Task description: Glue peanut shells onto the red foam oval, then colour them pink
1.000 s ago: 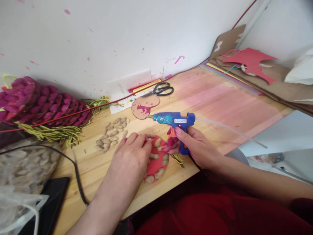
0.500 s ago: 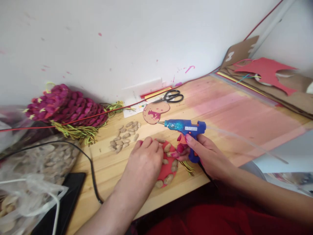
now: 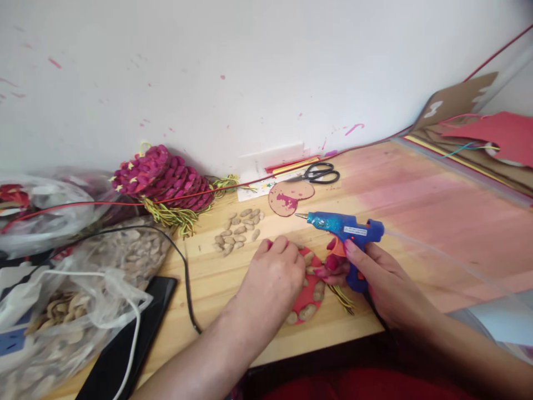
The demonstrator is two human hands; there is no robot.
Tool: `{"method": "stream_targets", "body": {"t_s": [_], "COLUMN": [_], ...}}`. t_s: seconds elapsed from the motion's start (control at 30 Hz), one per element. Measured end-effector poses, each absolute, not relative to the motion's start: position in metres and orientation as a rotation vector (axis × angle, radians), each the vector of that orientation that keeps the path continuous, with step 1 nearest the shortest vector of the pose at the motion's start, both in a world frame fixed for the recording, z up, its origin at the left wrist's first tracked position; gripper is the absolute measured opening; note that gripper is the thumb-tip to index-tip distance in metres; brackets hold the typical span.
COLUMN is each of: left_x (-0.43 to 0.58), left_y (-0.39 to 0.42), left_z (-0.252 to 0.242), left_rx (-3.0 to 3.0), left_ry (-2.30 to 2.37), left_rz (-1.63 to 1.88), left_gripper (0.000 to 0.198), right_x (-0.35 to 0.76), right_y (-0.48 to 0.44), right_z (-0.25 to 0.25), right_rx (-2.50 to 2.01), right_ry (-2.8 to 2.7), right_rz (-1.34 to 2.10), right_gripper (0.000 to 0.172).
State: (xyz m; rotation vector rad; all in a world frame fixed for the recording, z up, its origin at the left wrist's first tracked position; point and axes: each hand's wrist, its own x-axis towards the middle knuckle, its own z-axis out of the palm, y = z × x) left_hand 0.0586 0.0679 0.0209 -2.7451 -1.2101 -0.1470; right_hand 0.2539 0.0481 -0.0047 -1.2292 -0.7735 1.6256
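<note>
My right hand (image 3: 385, 280) is wrapped round the handle of a blue hot glue gun (image 3: 331, 223), with fingers by its orange trigger. The gun's nozzle points left, and a clear glue stick trails from its back. My left hand (image 3: 275, 280) lies over the left side of a red disc (image 3: 300, 300), its fingers curled down at the far edge. Whatever is under those fingertips is hidden. Several peanuts (image 3: 318, 291) sit around the disc, and yellow-green cords (image 3: 343, 300) stick out at its right. Loose peanuts (image 3: 239, 229) lie just beyond my left hand.
A heart-shaped card piece (image 3: 280, 201) and black-handled scissors (image 3: 322, 175) lie near the wall. Magenta peanut-covered discs (image 3: 166, 176) are stacked at back left. Plastic bags of peanuts (image 3: 139, 253), a black cable (image 3: 187, 289) and a dark flat object (image 3: 154, 303) occupy the left.
The camera has turned left, so everything appears farther right and more of the bags shows. Both hands keep nearly the same pose around the disc and the glue gun.
</note>
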Motion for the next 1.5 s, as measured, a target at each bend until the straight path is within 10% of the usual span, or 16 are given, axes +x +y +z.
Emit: {"method": "stream_targets", "body": {"t_s": [1.5], "left_x": [0.0566], "left_y": [0.0685], "left_z": [0.0264], "left_rx": [-2.829], "left_ry": [-1.281], "left_rz": [-0.017], "left_gripper": [0.009], "right_x": [0.2541], "right_y": [0.0492], "right_z": [-0.0028], "right_rx": [-1.190], "right_ry": [-0.870], "right_rz": [1.612], "right_gripper": [0.041]}}
